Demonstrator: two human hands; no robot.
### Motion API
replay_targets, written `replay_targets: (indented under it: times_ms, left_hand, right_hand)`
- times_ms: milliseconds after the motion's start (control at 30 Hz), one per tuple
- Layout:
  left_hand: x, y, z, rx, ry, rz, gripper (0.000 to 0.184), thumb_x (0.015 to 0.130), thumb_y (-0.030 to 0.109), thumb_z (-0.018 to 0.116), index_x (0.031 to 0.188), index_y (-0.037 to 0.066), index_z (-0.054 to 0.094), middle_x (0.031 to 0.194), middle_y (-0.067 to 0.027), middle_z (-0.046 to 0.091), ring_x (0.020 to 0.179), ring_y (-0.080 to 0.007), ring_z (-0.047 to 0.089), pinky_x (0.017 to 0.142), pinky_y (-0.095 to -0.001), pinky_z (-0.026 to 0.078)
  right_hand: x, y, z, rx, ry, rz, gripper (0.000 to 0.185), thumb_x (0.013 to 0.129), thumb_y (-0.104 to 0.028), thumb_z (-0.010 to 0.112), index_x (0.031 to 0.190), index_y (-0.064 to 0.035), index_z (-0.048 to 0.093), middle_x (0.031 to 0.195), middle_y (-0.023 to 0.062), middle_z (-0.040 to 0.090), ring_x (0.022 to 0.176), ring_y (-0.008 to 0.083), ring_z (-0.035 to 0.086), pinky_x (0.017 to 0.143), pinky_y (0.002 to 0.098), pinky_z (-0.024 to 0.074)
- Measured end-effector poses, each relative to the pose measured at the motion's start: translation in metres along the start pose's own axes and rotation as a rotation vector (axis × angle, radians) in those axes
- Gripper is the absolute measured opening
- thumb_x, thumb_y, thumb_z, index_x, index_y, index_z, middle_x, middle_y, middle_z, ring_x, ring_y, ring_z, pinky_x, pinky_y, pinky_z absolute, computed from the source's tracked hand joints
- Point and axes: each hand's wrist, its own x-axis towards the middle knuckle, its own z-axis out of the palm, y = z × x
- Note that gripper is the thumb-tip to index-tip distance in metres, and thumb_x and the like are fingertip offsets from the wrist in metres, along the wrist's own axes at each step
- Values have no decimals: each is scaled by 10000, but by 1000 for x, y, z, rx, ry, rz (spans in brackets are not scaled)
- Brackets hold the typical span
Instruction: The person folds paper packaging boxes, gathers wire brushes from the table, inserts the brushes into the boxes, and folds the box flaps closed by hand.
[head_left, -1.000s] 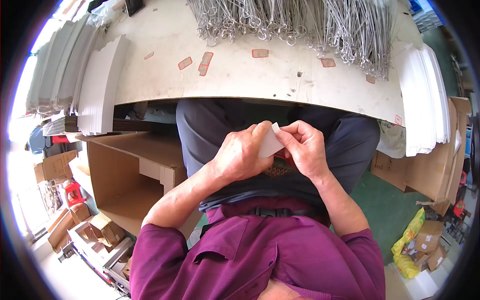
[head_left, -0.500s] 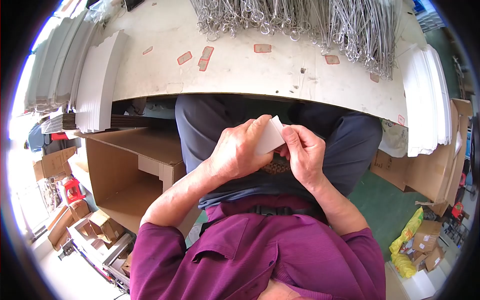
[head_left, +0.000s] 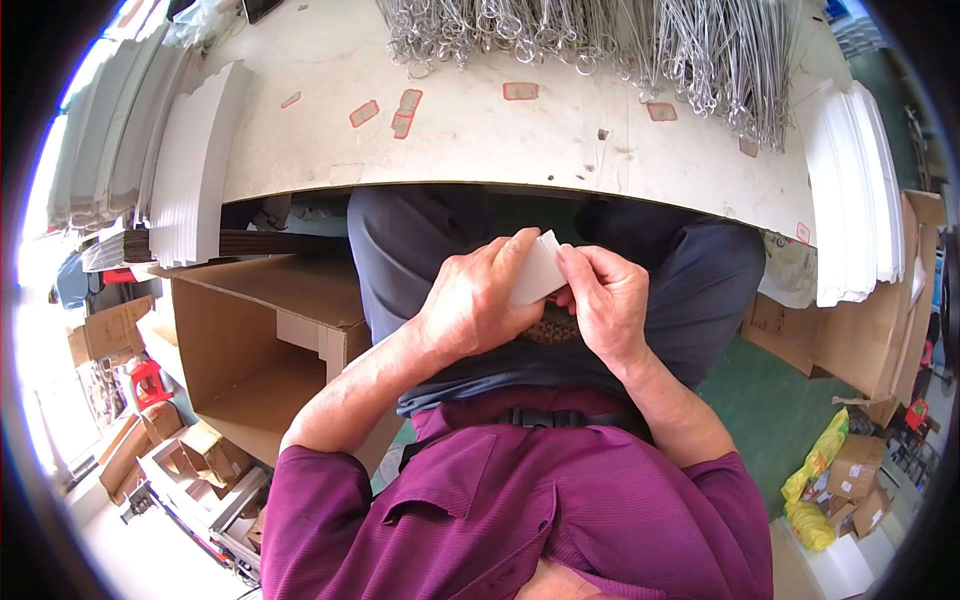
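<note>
A small white box (head_left: 539, 275) of card is held between my two hands above my lap, its upper corner pointing toward the table. My left hand (head_left: 481, 292) wraps round its left side, with the thumb side along the edge. At the right edge, my right hand (head_left: 608, 300) pinches the box between thumb and bent fingers. The lower part of the box and some fingertips are hidden behind the hands.
A white table (head_left: 460, 140) lies ahead, with many looped metal wires (head_left: 600, 45) at its back. White card stacks stand at the left (head_left: 200, 165) and right (head_left: 858, 190). An open cardboard box (head_left: 255, 330) sits left of my legs; a yellow bag (head_left: 812, 490) lies at right.
My right thumb and fingers have shifted slightly left and up along the edge of the white box. The left hand keeps its hold; the view has tilted very slightly.
</note>
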Motion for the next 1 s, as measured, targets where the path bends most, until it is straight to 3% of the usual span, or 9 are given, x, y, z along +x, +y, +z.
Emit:
replay_targets:
  times_ms: [167,233,267,367,433,467,567,800,1000]
  left_hand:
    - [-1,0,2,13,-7,7,673,711,87,790,1317,-59,534,1031,-223,703,894,-389,731,731,-451,625]
    - [0,0,2,9,32,5,705,704,105,850,1328,-27,549,1031,-229,710,882,-418,730,728,-463,620]
    - [0,-1,2,9,32,5,705,704,105,850,1328,-27,549,1031,-229,710,882,-418,730,728,-463,620]
    - [2,0,-2,-53,14,-32,698,722,130,858,1329,-20,549,1033,-229,710,888,-419,729,740,-467,617]
    - [1,-1,-4,-58,-24,-43,681,742,152,858,1328,-17,555,1036,-228,711,899,-421,729,757,-469,614]
    - [1,-1,-4,-60,-25,-45,681,742,152,858,1328,-17,555,1036,-228,711,899,-421,729,757,-469,614]
    - [3,-4,-4,-85,-25,-57,670,752,156,850,1329,-21,558,1040,-232,711,910,-425,728,765,-469,612]
    - [0,-11,-4,-89,-27,-4,699,734,161,830,1331,-44,530,1027,-236,702,883,-427,723,747,-479,616]
    - [-1,-11,-1,-114,-13,-18,679,736,153,809,1322,-48,532,999,-247,696,861,-430,720,725,-484,610]
  right_hand:
    - [-3,8,1,-94,23,-46,253,1035,-173,678,929,44,751,676,23,673,595,39,594,545,231,476]
    - [-3,17,2,-143,33,-155,237,1039,-184,675,1030,36,764,707,47,694,619,46,605,567,228,483]
    - [-3,15,2,-143,33,-155,237,1039,-184,675,1030,36,764,707,47,694,619,46,605,567,228,483]
    - [-7,12,3,15,-58,-86,322,1029,-213,690,1222,44,717,823,112,737,686,92,658,623,250,523]
    - [-6,16,0,-158,-120,-359,480,1017,-249,706,1372,62,621,994,193,756,828,178,729,736,295,568]
    - [-7,17,-3,-167,-186,-279,569,989,-224,734,1435,77,550,1140,240,735,983,253,748,839,341,579]
    - [-9,19,4,-117,-178,-275,618,965,-180,755,1479,60,509,1219,257,712,1070,280,738,886,356,576]
    - [-9,23,7,-181,-198,-330,644,940,-119,769,1499,45,492,1218,257,709,1047,297,744,874,347,581]
    - [-5,20,8,-247,-197,-405,543,944,-69,751,1446,28,569,1026,203,752,883,234,751,778,316,584]
